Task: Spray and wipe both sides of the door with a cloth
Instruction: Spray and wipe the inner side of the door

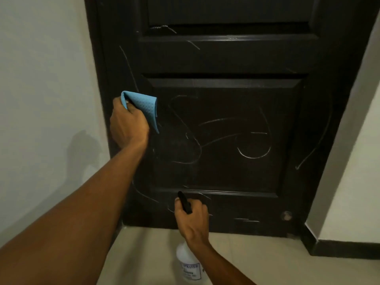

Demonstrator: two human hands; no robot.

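Both hands busy: my left hand (pixel 128 125) grips the cloth (pixel 141 104) on the door (pixel 226 130), right hand (pixel 192 220) clasps the spray bottle (pixel 188 262). Wiping underway; chalk marks (pixel 253 155) rightward need passes next.

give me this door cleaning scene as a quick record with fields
left hand: left hand grips blue cloth at the lower panel's left edge
right hand: right hand grips spray bottle, nozzle toward the lower door
door: door dark, panelled
marks: pale scribble marks across panel and frame edges, not yet wiped
floor: floor light tiles
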